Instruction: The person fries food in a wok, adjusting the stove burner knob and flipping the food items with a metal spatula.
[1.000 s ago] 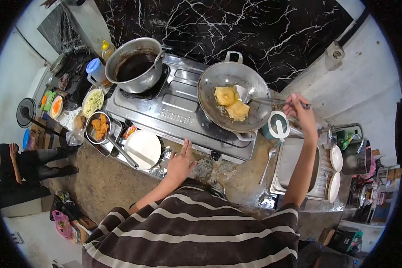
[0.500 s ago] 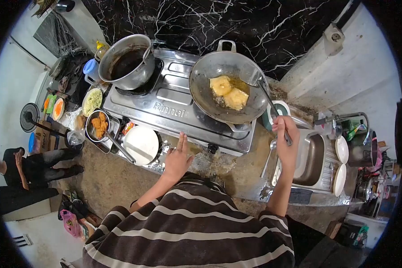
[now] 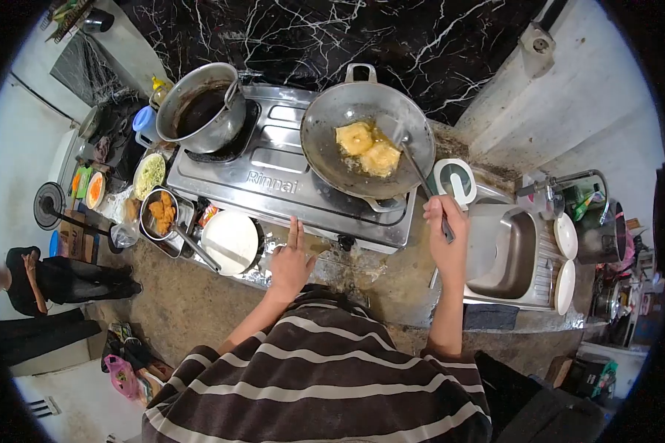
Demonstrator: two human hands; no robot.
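Fritters (image 3: 368,148) in the wok (image 3: 322,125), ahead-left of my right hand (image 3: 448,223).
It grips the spatula (image 3: 417,174); my left hand (image 3: 290,267) is empty, outstretched just before the stove (image 3: 225,176).

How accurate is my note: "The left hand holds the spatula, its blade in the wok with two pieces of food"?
One slip: in the head view, the right hand holds the spatula, its blade in the wok with two pieces of food.

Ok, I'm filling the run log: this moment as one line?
right grip: holding spatula | left grip: near stove | wok: two golden pieces
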